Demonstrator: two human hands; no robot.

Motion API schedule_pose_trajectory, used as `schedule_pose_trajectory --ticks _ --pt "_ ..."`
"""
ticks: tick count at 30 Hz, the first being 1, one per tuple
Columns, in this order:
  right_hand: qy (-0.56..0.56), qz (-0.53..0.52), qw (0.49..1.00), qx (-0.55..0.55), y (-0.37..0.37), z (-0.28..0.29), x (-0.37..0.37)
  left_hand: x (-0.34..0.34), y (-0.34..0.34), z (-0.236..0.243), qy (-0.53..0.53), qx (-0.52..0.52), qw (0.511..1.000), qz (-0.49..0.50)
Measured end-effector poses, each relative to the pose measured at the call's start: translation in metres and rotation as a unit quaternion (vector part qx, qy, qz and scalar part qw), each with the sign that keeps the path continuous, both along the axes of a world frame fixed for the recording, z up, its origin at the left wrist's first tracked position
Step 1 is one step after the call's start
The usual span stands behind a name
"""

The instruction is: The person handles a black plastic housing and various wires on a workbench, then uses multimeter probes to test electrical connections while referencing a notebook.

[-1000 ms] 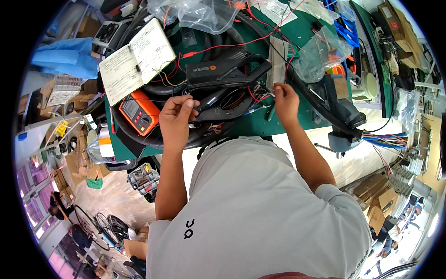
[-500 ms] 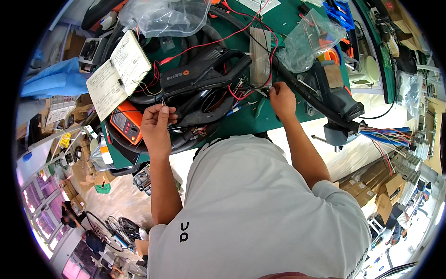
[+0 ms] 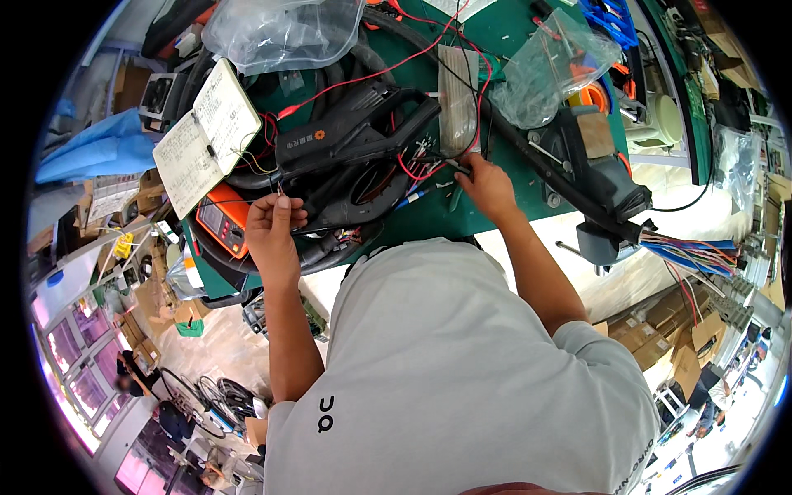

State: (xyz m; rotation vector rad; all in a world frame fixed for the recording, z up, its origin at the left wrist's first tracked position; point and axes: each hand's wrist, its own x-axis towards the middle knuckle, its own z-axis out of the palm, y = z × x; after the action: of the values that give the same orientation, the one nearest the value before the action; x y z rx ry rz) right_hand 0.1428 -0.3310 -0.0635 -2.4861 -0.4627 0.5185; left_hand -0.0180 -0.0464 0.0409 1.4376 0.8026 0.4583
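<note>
My left hand [image 3: 275, 235] is closed in a pinch on a thin wire end [image 3: 280, 190], beside the black charging gun housing [image 3: 346, 136]. That housing lies over a second curved black shell, with loose wires between and below them. My right hand [image 3: 491, 191] is closed around a slim dark tool [image 3: 456, 166]; its kind I cannot make out. The tool points left toward a cluster of small wire ends [image 3: 419, 157] at the right of the housing. A red wire [image 3: 402, 169] loops past that cluster.
An open notebook [image 3: 191, 161] lies at the left, above an orange multimeter [image 3: 221, 219]. Clear plastic bags [image 3: 285, 37] lie at the back. A thick black cable [image 3: 536, 157] runs right to a grey-black device [image 3: 590, 165]. Bundled coloured wires [image 3: 693, 252] stick out beyond the table edge.
My right hand has moved left with the dark tool, closer to the wire cluster. My left hand keeps its pinch and has shifted slightly down and left with the whole view.
</note>
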Motion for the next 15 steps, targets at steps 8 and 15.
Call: schedule_pose_trajectory --ticks 8,15 --pt "-0.024 -0.072 0.994 0.08 -0.001 -0.002 0.005 0.004 0.0 0.001 0.015 0.018 1.0 -0.001" --pt "-0.104 -0.201 0.969 0.1 -0.004 0.004 0.027 0.004 0.0 0.001 0.008 0.014 1.0 0.0"
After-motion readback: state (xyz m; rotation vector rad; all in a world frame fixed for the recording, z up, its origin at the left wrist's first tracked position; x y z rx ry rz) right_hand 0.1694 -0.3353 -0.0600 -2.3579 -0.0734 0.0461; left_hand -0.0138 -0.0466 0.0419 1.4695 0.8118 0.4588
